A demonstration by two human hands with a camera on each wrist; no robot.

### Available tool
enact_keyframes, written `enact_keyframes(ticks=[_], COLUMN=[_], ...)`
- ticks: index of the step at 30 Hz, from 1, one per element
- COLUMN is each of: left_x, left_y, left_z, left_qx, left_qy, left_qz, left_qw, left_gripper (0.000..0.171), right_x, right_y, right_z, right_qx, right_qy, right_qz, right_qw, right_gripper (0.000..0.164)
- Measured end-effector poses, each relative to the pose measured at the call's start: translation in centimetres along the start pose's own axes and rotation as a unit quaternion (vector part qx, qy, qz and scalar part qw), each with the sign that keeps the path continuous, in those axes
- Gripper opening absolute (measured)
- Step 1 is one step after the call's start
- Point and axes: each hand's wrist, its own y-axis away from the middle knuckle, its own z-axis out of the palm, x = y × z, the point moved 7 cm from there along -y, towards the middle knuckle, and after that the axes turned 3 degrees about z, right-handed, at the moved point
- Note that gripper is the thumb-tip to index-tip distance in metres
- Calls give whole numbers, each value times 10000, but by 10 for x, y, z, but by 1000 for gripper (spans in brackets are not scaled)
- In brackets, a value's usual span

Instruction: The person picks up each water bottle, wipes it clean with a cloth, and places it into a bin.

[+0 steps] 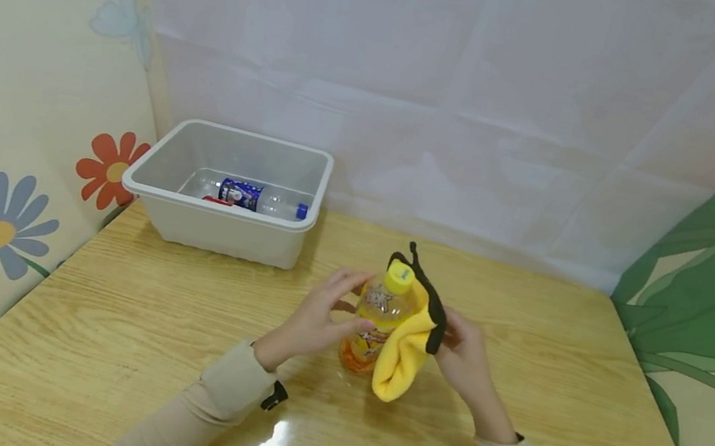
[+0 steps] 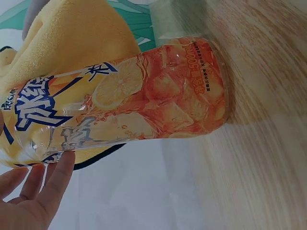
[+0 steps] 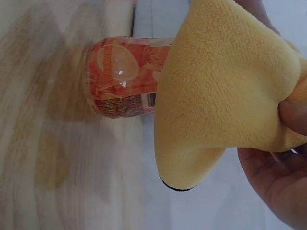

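In the head view an iced tea bottle (image 1: 368, 343) with a yellow cap and an orange, lemon-printed label stands on the table. My left hand (image 1: 317, 323) grips it from the left, thumb in front and fingers behind. The left wrist view has the fingers of my left hand (image 2: 38, 199) against the label of the bottle (image 2: 165, 91). Between thumb and fingers, my right hand (image 3: 276, 187) holds a yellow plush cloth (image 3: 216, 91) with black edging. That cloth (image 1: 401, 358) lies against the bottle's right side and hangs down, hiding part of it.
A pale grey plastic bin (image 1: 227, 230) stands at the back left of the wooden table (image 1: 556, 401). Inside lie a clear bottle (image 1: 276, 202) with a blue label and something red, mostly hidden by the rim. White sheeting and flower-printed panels enclose the table.
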Motion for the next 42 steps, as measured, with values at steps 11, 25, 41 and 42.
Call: enact_keyframes(ticks=[11,25,41,42], left_x=[2,6,9,8], left_y=[3,2,-2,-1], left_z=[1,9,12,12], left_qx=[94,143,658,655], left_qy=[289,-18,-1002,-1025], left_qz=[-54,-672,-578,-565], left_qw=[9995,9976,9911,9910], left_gripper=[64,78,86,85], right_x=[14,33,37,37], right_y=[5,9,13,14], right_z=[11,24,28,27], right_qx=[-247,-774,-811,-753], right_qy=[4,317,667,639], right_qz=[537,1118,1122,1168], right_qw=[9983,9902,9881,9882], right_gripper=[39,39,36,36])
